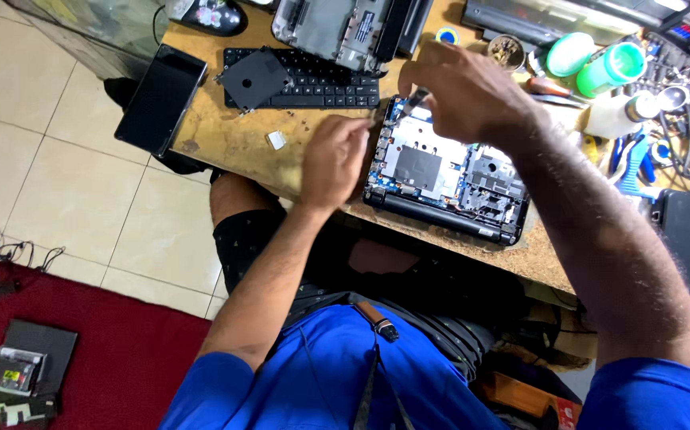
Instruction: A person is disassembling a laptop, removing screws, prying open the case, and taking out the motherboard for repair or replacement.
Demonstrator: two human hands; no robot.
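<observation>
While the left hand (pixel 333 159) grips the left edge of the opened laptop base (pixel 448 171) at frame centre on the tabletop (pixel 233 139), the right hand (pixel 464 91) pinches a screwdriver (pixel 418 99) over its upper left corner.

Blue short-sleeved shirt, dark speckled shorts, bare forearms, a dark strap with brown tab across the chest.
</observation>
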